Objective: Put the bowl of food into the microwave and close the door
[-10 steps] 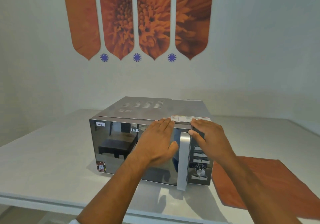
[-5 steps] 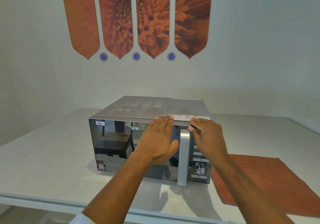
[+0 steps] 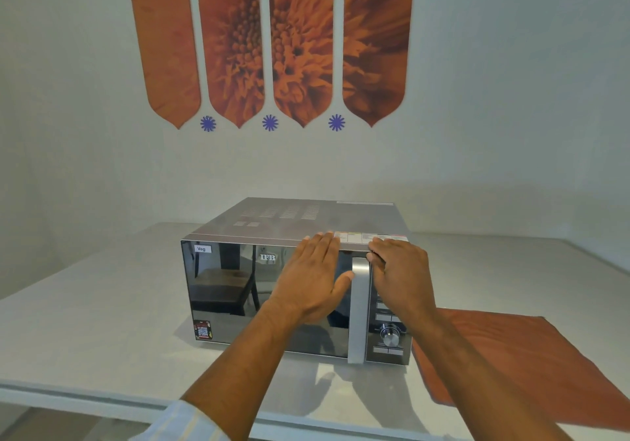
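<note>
A silver microwave (image 3: pixel 218 290) with a mirrored door stands on the white counter, and its door is shut. No bowl is in sight. My left hand (image 3: pixel 312 278) lies flat on the door glass, fingers straight and together, thumb touching the vertical door handle (image 3: pixel 358 321). My right hand (image 3: pixel 402 277) rests over the top of the control panel, with its fingertips bent against the upper right edge of the handle. It covers the upper buttons. Neither hand holds anything.
An orange cloth mat (image 3: pixel 518 365) lies on the counter (image 3: pixel 102 321) right of the microwave with nothing on it. The control knob (image 3: pixel 389 336) shows below my right hand. A wall with orange flower panels stands behind. The counter's front edge is near me.
Both hands stay on the microwave's front. My right fingertips have curled in toward the top of the handle. The view has shifted slightly.
</note>
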The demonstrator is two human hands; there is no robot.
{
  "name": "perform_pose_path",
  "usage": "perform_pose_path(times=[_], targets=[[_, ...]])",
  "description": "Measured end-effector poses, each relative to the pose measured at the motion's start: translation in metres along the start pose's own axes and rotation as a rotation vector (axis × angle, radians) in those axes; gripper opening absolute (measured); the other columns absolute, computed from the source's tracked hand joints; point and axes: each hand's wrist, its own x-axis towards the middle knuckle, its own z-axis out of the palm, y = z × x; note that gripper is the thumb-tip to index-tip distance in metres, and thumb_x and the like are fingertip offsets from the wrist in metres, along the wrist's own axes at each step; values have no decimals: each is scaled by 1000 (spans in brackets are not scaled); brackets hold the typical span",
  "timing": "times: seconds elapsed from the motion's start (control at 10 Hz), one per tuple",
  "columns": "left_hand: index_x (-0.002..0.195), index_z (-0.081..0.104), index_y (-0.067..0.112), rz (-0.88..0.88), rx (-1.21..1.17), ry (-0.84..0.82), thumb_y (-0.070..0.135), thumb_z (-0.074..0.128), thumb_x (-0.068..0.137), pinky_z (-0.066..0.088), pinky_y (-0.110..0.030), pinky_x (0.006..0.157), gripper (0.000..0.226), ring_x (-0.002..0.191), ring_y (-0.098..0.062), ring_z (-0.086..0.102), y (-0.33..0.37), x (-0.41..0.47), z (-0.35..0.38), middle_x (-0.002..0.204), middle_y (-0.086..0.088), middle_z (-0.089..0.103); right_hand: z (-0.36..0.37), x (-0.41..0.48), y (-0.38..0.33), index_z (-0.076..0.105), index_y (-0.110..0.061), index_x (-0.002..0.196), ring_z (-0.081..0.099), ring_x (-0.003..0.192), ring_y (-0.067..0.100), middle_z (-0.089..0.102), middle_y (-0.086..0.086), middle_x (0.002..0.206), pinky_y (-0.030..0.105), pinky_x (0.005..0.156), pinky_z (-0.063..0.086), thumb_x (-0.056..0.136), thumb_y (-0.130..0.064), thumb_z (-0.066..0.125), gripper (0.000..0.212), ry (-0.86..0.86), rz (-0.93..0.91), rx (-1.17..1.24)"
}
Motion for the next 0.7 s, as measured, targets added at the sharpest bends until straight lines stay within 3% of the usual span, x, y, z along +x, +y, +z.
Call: perform_pose_path(times=[0.1,0.2,0.3,0.4,0.5,0.6,0.7], targets=[[170,-4,14,-10,22,-5,66,13,106,-12,-38,130,85,167,-24,-6,2,0,0,181,-8,-4,-1,-1,-3,71,-26,112,69,94,13,76,-5,106,32,94,52,101,-42,45,33,-25,3,-57],[169,-7,13,-12,30,-15,70,7,103,-12,-39,132,89,167,-24,-10,4,1,-1,181,-9,-7,-6,2,-6,59,-23,123,66,102,17,72,-1,116,36,99,50,100,-49,41,38,-62,33,8],[168,-13,12,-27,43,27,75,-3,96,-17,-41,132,96,164,-24,-21,3,7,-7,179,-12,-17,-23,6,-10,32,-18,153,43,142,26,42,7,158,46,118,32,100,-56,33,66,-85,45,21],[165,-21,9,-45,61,174,75,0,99,-15,-47,133,95,161,-25,-31,0,17,-18,175,-14,-28,-59,15,-21,12,-18,161,14,156,22,11,5,171,42,125,12,98,-64,25,80,6,-3,86],[166,-17,7,-51,66,328,77,2,97,-18,-46,132,100,161,-25,-30,3,29,-39,176,-14,-28,-110,23,-44,10,-20,162,13,157,20,10,2,171,41,125,12,96,-69,22,83,188,-64,206],[168,-4,2,-10,130,512,76,17,100,-10,-49,134,103,166,-31,-14,3,46,-58,179,-18,-13,-168,27,-65,15,-18,161,17,155,15,18,-1,169,36,124,11,96,-67,25,82,373,-153,368],[168,4,0,3,155,627,76,26,101,-3,-52,135,104,167,-34,-5,7,56,-76,179,-19,-5,-226,17,-86,23,-12,159,25,153,10,27,-7,164,47,123,25,98,-62,32,80,478,-277,587]])
